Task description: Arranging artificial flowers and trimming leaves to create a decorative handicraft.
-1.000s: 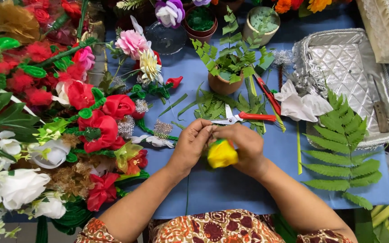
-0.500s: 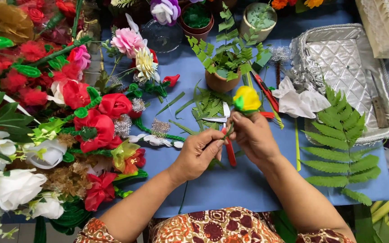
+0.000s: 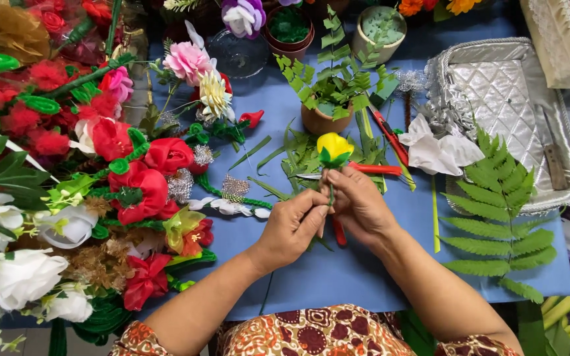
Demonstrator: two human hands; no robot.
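A yellow artificial flower (image 3: 333,149) with green sepals stands upright on a thin green stem above my hands. My right hand (image 3: 359,204) is closed around the stem just under the bloom. My left hand (image 3: 291,225) pinches the stem lower down, fingertips touching the right hand. Both hands hover over the blue table cover (image 3: 338,277), near red-handled scissors (image 3: 364,169) lying among cut green leaves.
A pile of red, white and pink artificial flowers (image 3: 100,171) fills the left. A small clay pot with green sprigs (image 3: 324,118) stands behind the hands. A silver quilted tray (image 3: 503,99), a white cloth flower (image 3: 437,151) and a fern frond (image 3: 503,217) lie to the right.
The yellow flower rose from low between my hands to upright above them. My hands came back together on its stem, after the right hand had reached toward the scissors.
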